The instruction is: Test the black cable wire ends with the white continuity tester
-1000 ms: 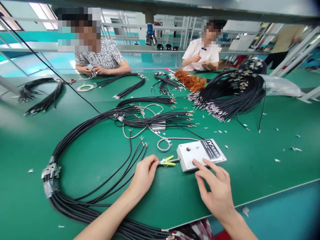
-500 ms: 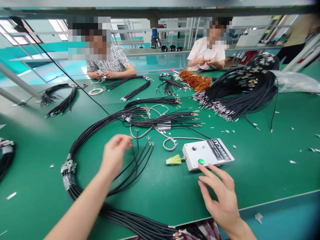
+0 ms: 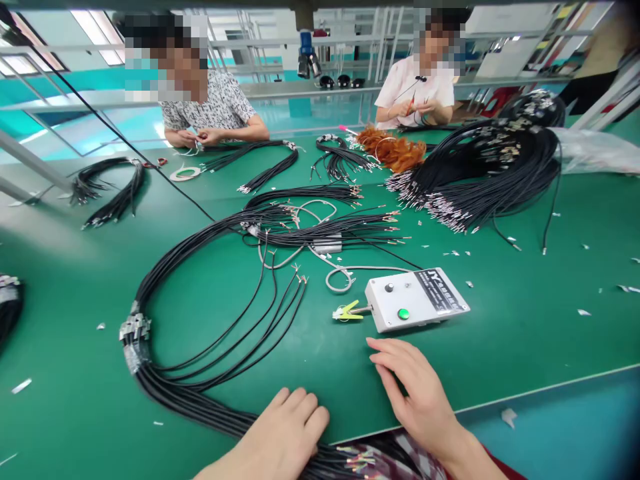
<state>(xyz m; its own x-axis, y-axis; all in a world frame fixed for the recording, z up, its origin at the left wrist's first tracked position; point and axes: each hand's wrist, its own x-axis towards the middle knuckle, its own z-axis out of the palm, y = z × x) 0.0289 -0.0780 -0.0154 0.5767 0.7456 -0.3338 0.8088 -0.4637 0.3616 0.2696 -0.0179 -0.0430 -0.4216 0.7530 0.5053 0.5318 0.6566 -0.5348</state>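
Observation:
My left hand (image 3: pixel 293 423) lies over the lower part of a black cable bundle (image 3: pixel 200 407), its fingers curled down onto the cables; the fingertips are hidden. Just right of it, the bundle's coloured wire ends (image 3: pixel 357 460) stick out at the table's front edge. My right hand (image 3: pixel 413 393) is held above the table edge with fingers stretched out and nothing in them. It sits in front of a grey box (image 3: pixel 390 300) with a lit green button (image 3: pixel 403 314) and does not touch it. A small yellow-green clip (image 3: pixel 350 311) projects from the box's left side.
Several single cables (image 3: pixel 273 320) curve out from the bundle. Farther back lie more black cables (image 3: pixel 325 233) and a grey cord (image 3: pixel 340 280). A large cable pile (image 3: pixel 475 167) and orange strands (image 3: pixel 390 150) are at the back right. Two people (image 3: pixel 215 100) work across the table.
My left hand has come down from above the single cables to the bundle near the front edge. My right hand has drawn back from the green button toward me. The view has shifted slightly.

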